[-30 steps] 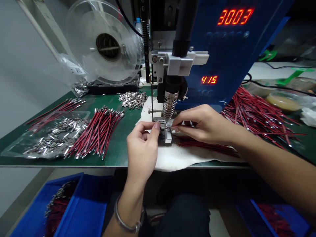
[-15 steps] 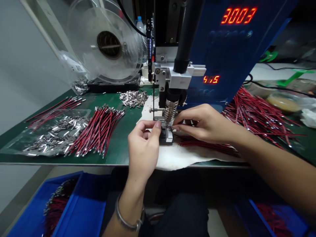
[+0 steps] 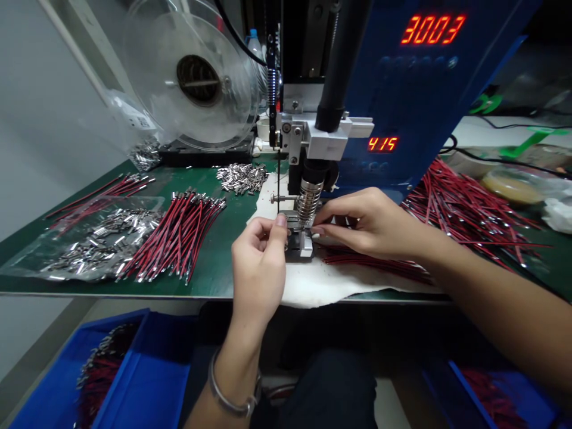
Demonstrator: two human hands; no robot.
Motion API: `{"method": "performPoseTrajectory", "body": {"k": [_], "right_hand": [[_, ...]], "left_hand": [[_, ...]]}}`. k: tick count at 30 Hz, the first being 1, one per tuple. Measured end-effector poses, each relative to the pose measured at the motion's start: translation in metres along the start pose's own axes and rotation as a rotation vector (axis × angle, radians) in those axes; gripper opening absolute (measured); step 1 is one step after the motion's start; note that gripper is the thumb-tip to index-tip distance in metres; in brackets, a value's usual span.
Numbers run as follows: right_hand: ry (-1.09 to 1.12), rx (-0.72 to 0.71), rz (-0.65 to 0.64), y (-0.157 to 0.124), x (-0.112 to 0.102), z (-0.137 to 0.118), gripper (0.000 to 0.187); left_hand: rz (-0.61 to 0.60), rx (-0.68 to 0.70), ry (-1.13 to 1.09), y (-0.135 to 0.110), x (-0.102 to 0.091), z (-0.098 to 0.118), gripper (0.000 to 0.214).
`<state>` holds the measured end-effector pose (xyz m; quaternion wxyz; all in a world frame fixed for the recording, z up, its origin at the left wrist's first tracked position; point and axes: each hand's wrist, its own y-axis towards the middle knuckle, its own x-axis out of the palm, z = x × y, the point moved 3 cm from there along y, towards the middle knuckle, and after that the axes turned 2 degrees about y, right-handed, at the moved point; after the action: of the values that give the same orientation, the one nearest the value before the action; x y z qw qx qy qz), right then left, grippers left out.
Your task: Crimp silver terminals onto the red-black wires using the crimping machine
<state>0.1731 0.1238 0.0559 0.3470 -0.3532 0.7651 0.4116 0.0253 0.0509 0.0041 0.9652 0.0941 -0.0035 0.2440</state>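
My left hand (image 3: 259,262) pinches something small at the left side of the metal fixture (image 3: 300,241) under the machine's spring-wrapped tip (image 3: 309,199). My right hand (image 3: 370,223) comes in from the right, fingers pressed together on a thin red wire at the same fixture. What the left fingertips hold is too small to name. A white cloth (image 3: 322,283) lies under the fixture. More red wires (image 3: 366,259) run beneath my right wrist.
A bundle of red wires with metal ends (image 3: 176,235) and a bag of metal sleeves (image 3: 96,241) lie left. Loose sleeves (image 3: 241,177) sit behind, near a clear reel (image 3: 196,77). Red wires (image 3: 469,208) are piled right. Blue bins (image 3: 134,375) stand below the table edge.
Both hands stay at the fixture. The machine head has risen a little since a second ago, and my left hand has shifted slightly upward.
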Motion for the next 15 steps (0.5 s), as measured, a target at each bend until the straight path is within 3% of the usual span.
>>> {"method": "performPoseTrajectory", "body": {"k": [6, 15], "right_hand": [[-0.014, 0.007, -0.008, -0.0005, 0.0003, 0.0017, 0.012], [-0.002, -0.026, -0.019, -0.001, 0.0002, 0.0004, 0.01]], "left_hand": [[-0.006, 0.01, 0.081, -0.0004, 0.0003, 0.0033, 0.031], [0.002, 0.003, 0.015, -0.0016, -0.0003, 0.0008, 0.031]]}}
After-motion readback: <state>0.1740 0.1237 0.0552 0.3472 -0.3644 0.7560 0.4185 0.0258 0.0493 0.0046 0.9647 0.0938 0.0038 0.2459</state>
